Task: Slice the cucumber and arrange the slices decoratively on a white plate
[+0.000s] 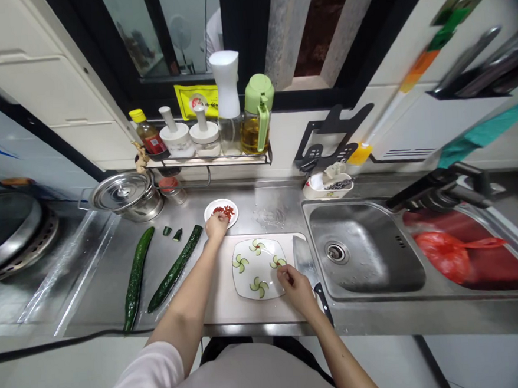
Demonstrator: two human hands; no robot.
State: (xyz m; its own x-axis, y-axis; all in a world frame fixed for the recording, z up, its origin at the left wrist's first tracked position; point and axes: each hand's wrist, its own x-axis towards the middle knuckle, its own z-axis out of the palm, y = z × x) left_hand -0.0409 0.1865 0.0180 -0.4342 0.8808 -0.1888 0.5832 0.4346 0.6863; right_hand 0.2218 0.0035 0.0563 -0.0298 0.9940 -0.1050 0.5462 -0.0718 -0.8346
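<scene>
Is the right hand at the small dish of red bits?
No, the right hand is at the right side of the large plate.

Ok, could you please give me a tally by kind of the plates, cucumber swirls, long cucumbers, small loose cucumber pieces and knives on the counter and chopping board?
Plates: 2
Cucumber swirls: 4
Long cucumbers: 2
Small loose cucumber pieces: 2
Knife: 1
Total: 11
</scene>
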